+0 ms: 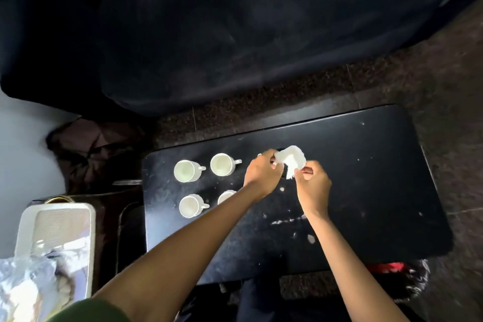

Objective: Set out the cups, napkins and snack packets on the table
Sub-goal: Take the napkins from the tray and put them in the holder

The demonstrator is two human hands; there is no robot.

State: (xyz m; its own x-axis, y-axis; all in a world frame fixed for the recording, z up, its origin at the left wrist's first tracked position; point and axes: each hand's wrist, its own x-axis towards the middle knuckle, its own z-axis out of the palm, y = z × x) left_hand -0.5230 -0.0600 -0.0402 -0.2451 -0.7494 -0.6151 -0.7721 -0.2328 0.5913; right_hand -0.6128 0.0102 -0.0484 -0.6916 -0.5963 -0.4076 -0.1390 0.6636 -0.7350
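Several white cups stand on the left part of the black table point(366, 165): one at the far left point(186, 171), one beside it point(222, 164), one nearer me point(191, 205), and one point(225, 196) partly hidden behind my left forearm. A white napkin point(290, 161) is held above the table's middle. My left hand point(262, 172) pinches its left edge and my right hand point(313, 185) pinches its lower right edge.
A white tray point(26, 225) sits at the lower left with crinkled clear plastic packets point(31, 285) in front of it. A dark sofa point(235, 34) fills the space beyond the table. Crumbs and white smears dot the tabletop. A red item point(386, 268) lies below the table's near edge.
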